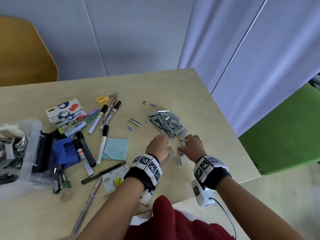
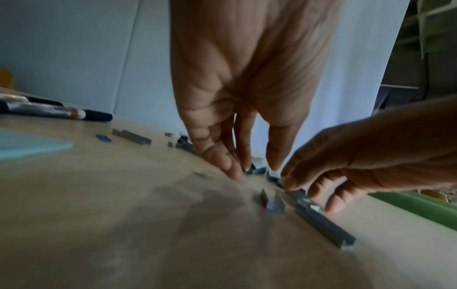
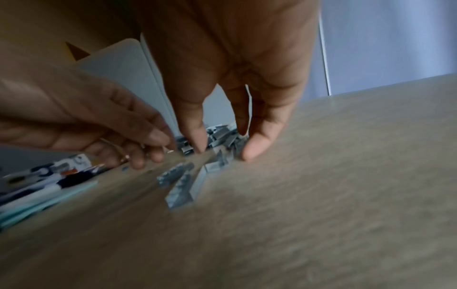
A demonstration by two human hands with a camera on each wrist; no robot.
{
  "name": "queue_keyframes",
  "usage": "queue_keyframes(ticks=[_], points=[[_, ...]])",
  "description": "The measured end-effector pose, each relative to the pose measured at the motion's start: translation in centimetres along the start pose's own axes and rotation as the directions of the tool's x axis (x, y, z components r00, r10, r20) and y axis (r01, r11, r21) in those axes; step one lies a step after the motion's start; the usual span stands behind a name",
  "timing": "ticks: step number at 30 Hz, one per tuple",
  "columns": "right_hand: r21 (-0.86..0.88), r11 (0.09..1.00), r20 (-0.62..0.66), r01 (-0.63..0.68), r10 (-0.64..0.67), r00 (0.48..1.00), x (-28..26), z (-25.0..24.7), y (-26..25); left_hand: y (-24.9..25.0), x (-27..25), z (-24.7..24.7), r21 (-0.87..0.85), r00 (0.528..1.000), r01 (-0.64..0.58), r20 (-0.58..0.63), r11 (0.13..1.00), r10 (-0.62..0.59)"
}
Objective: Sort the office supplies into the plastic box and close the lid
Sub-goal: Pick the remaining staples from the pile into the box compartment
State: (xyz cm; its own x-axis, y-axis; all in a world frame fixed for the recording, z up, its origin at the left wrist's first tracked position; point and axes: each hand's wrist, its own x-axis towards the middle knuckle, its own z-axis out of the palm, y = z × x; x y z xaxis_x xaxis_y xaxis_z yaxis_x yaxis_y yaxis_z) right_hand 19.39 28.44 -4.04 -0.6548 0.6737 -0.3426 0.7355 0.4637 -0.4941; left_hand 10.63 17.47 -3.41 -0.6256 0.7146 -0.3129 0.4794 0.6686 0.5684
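Two hands (image 1: 160,146) (image 1: 193,144), one staple pile (image 1: 168,123)

My forearms are bare. Behind my left hand (image 1: 158,147) a black wrist strap (image 1: 144,172) carries white blocks printed with square black-and-white codes. The strap behind my right hand (image 1: 194,147) matches, with a white camera housing (image 1: 201,194) beneath it trailing a thin black cable (image 1: 226,217). Dark red clothing (image 1: 173,222) covers my lap.
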Motion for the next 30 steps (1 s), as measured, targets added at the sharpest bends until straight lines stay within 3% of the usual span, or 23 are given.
queue_keyframes(ticks=[3,8,10,12,13,14,15,17,18,19,24,28,30], points=[[0.01,0.998,0.017,0.062,-0.062,0.998,0.0,0.4,0.2,0.7,0.5,1.6,0.063,0.998,0.003,0.059,0.998,-0.007],[0.007,0.993,0.004,0.12,-0.12,0.993,0.6,0.5,0.2,0.2,0.2,2.3,0.087,0.999,-0.024,-0.04,0.996,0.027],[0.015,0.99,0.006,0.142,-0.142,0.99,0.9,0.7,0.0,-0.4,0.3,1.9,0.018,0.996,0.032,-0.089,0.999,-0.03],[0.034,0.989,0.017,0.145,-0.146,0.989,1.2,0.8,-0.2,-1.0,0.6,1.4,-0.205,0.974,0.152,-0.136,0.967,-0.182],[0.052,0.988,0.021,0.143,-0.145,0.989,1.3,0.8,-0.4,-1.2,0.6,1.0,-0.372,0.951,0.216,-0.13,0.903,-0.281],[0.071,0.987,0.025,0.141,-0.143,0.989,1.3,0.6,-0.7,-1.4,0.6,0.7,-0.563,0.922,0.262,-0.092,0.783,-0.375],[0.09,0.986,0.032,0.144,-0.147,0.989,1.3,0.5,-1.1,-1.6,0.5,0.2,-0.747,0.892,0.287,-0.02,0.599,-0.451],[0.149,0.973,0.032,0.174,-0.181,0.983,1.1,0.1,-2.4,-1.9,0.3,-0.6,-0.953,0.85,0.279,0.187,0.12,-0.493],[0.189,0.96,0.032,0.206,-0.215,0.976,1.0,0.0,-3.3,-2.0,0.2,-1.0,-0.959,0.837,0.275,0.273,-0.066,-0.474],[0.223,0.944,0.032,0.244,-0.257,0.966,0.7,0.0,-4.2,-2.0,0.1,-1.3,-0.942,0.825,0.289,0.335,-0.17,-0.454],[0.23,0.873,0.058,0.43,-0.453,0.89,-0.4,-0.1,-7.5,-1.8,-0.3,-1.3,-0.908,0.821,0.314,0.406,-0.277,-0.401],[0.21,0.898,0.004,0.388,-0.397,0.918,0.3,-1.2,-6.6,-3.2,0.0,-1.0,-0.887,0.815,0.363,0.45,-0.284,-0.365],[0.083,0.93,0.027,0.359,-0.363,0.932,0.7,-1.7,-5.5,-3.8,0.1,-0.8,-0.887,0.813,0.389,0.458,-0.249,-0.359]])
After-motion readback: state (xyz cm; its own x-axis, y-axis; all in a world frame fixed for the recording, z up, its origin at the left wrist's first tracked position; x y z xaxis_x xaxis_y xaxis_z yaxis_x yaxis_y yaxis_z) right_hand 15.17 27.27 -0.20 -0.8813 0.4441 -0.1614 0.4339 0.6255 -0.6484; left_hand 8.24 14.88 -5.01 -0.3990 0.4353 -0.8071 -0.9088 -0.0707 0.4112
